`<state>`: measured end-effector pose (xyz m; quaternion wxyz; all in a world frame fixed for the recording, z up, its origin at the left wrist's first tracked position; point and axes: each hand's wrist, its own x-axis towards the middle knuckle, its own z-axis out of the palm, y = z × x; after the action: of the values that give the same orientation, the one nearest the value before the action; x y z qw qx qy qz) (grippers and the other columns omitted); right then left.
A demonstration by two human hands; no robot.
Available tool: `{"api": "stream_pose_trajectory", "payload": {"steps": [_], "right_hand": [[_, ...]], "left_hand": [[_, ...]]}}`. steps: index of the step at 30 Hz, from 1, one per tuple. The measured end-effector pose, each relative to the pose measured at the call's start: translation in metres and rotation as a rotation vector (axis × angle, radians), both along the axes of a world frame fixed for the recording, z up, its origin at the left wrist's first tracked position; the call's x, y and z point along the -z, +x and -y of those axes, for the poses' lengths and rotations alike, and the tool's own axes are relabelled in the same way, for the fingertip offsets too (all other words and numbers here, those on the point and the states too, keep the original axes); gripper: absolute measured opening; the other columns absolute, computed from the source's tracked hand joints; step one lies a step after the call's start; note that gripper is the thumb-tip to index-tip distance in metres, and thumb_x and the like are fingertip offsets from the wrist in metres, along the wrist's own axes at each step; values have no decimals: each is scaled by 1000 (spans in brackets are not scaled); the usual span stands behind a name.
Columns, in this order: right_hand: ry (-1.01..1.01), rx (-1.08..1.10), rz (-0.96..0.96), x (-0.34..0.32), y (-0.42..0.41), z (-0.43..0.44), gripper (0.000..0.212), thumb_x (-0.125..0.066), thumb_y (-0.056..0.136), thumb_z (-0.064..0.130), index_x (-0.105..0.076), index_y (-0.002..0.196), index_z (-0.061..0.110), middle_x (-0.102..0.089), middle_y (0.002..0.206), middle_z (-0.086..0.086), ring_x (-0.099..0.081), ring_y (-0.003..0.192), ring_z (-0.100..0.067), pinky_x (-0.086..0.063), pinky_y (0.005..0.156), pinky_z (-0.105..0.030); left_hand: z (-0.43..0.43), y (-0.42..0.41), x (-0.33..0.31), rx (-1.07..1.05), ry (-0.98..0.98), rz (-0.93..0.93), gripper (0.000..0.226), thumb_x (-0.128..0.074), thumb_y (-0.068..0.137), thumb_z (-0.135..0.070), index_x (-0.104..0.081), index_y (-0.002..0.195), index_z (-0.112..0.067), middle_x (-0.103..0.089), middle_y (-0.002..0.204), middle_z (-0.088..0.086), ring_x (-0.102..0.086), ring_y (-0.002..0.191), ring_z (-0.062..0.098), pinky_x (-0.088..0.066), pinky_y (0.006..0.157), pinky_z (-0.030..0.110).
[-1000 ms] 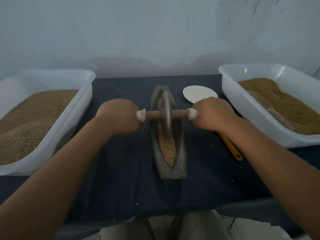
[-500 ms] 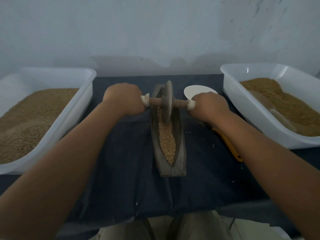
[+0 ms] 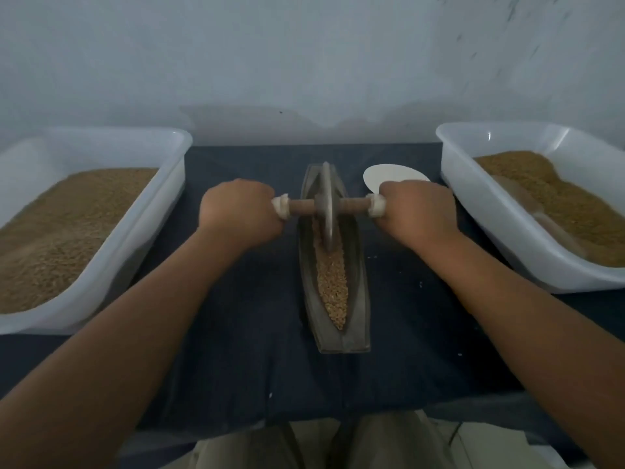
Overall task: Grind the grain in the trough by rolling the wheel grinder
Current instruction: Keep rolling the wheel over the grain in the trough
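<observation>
Your left hand [image 3: 236, 211] and right hand [image 3: 419, 211] swallow both ends of the axle on the wheel grinder [image 3: 326, 204], fingers tucked under, out of sight. Your right knuckles cover the near edge of the white disc [image 3: 389, 176], and the wheel's bottom is lost down in the trough [image 3: 359, 265]. The left tub [image 3: 148, 214] and right tub [image 3: 490, 211] are cut off at the side edges.
</observation>
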<state>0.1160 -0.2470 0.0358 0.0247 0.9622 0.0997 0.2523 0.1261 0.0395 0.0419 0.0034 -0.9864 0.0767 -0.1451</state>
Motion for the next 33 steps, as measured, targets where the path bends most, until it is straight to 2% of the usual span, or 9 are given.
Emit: {"api": "stream_pose_trajectory", "payload": {"steps": [5, 7, 10, 14, 17, 21, 26, 29, 33], "right_hand": [[-88, -26, 38, -7, -6, -1, 37, -62, 93, 41, -54, 67, 16, -50, 61, 0, -48, 53, -28, -39, 47, -31], [-105, -57, 88, 7, -36, 10, 43, -61, 95, 49, -51, 66, 20, -48, 56, 1, -45, 48, -27, -35, 44, -28], [-38, -164, 148, 24, -71, 27, 43, -54, 95, 57, -47, 67, 24, -49, 58, 2, -46, 48, -24, -34, 44, -29], [-27, -79, 153, 21, -48, 19, 48, -49, 98, 61, -44, 65, 26, -47, 55, 5, -44, 46, -23, -24, 46, -25], [-58, -8, 130, 8, 1, 4, 47, -43, 98, 55, -47, 66, 20, -41, 56, 7, -38, 47, -21, -25, 46, -24], [-65, 43, 33, -6, 26, -5, 48, -22, 82, 50, -52, 70, 16, -46, 59, 1, -39, 49, -17, -27, 46, -27], [-82, -43, 116, 21, -40, 20, 46, -59, 94, 54, -42, 63, 25, -43, 51, 7, -37, 42, -22, -13, 47, -21], [-45, -67, 133, 24, -61, 25, 47, -49, 94, 60, -37, 63, 27, -36, 50, 9, -31, 42, -20, -9, 49, -21], [-39, -16, -8, 11, -19, 14, 45, -51, 92, 57, -44, 63, 24, -44, 54, 7, -39, 47, -17, -20, 49, -25]], "left_hand": [[-5, -16, 13, -4, -51, 48, 43, -53, 94, -53, -47, 63, -24, -53, 64, -7, -63, 62, 26, -49, 59, 32], [-18, -50, 26, 139, -5, 217, 44, -63, 93, -51, -43, 63, -25, -44, 57, -10, -48, 47, 20, -34, 49, 24], [-35, -85, 34, 310, 1, 362, 43, -72, 89, -40, -39, 66, -27, -34, 59, -10, -31, 45, 16, -8, 53, 23], [-22, -58, 31, 214, 30, 306, 42, -51, 96, -53, -45, 65, -25, -41, 56, -8, -42, 44, 21, -29, 47, 22], [-7, -9, 17, 63, -14, 190, 43, -58, 93, -50, -43, 63, -24, -45, 60, -9, -56, 55, 25, -43, 54, 29], [4, 10, 5, -8, -32, 121, 42, -59, 94, -48, -47, 63, -23, -51, 62, -7, -61, 61, 25, -42, 55, 28], [-15, -55, 23, 186, 30, 284, 41, -63, 91, -49, -44, 63, -25, -41, 55, -7, -43, 42, 22, -30, 49, 24], [-23, -73, 25, 208, 61, 281, 45, -74, 79, -47, -37, 61, -28, -33, 51, -11, -29, 38, 13, -16, 49, 18], [-12, -27, 16, 135, 44, 202, 43, -55, 90, -54, -41, 61, -26, -43, 56, -11, -46, 47, 18, -32, 50, 25]]}}
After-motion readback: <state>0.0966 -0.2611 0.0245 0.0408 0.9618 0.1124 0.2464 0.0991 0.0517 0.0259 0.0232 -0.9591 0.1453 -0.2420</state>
